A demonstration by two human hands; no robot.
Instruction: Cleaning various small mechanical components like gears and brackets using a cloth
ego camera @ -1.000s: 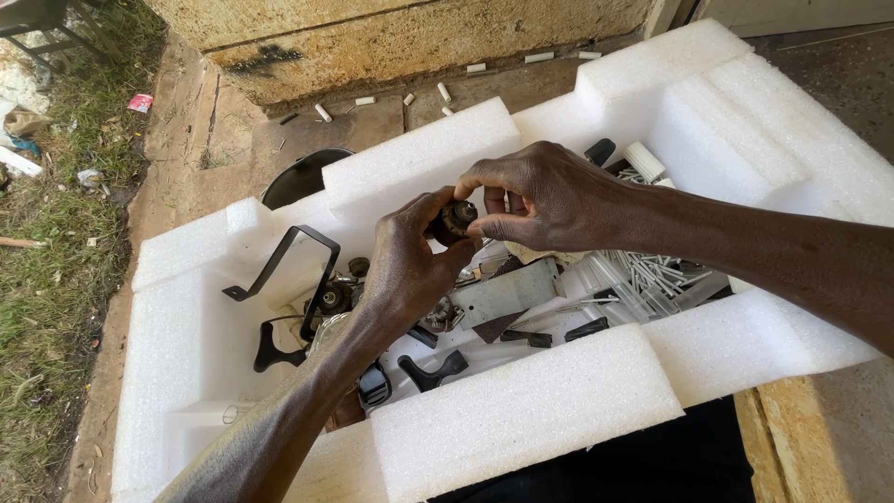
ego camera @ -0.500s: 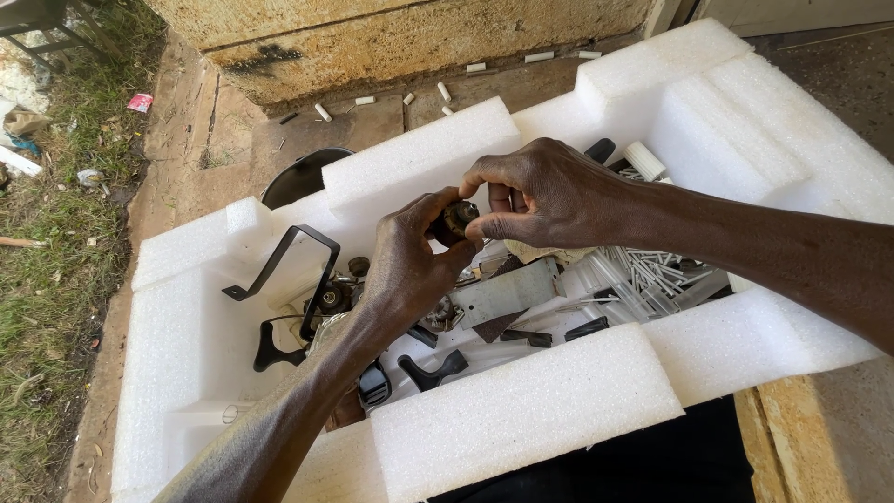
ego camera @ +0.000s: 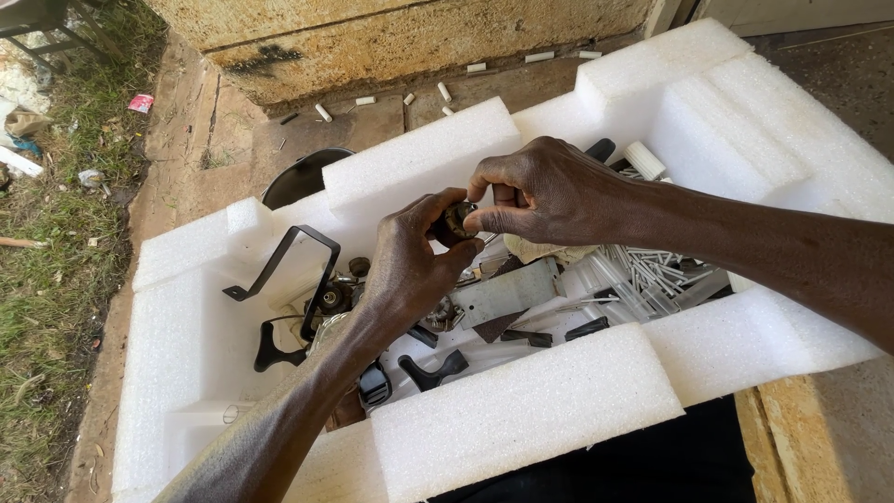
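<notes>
A small dark round knob-like part (ego camera: 454, 222) is pinched between my two hands above a white foam tray (ego camera: 521, 419). My left hand (ego camera: 410, 265) grips it from the left with fingers curled around it. From the right, my right hand (ego camera: 549, 191) holds it with thumb and fingertips. Below the hands lie a grey metal plate (ego camera: 507, 291), a black bent metal bracket (ego camera: 289, 265), several black plastic pieces and a bundle of thin white rods (ego camera: 652, 275) in clear wrap.
The foam tray has raised blocks at the back (ego camera: 419, 154) and right (ego camera: 736, 112). Beyond it are a weathered concrete wall (ego camera: 410, 37), short white sticks on the ground, and grass with litter (ego camera: 47, 186) at the left.
Both hands stay together on the small dark part; the fingers have shifted slightly around it, as if turning it.
</notes>
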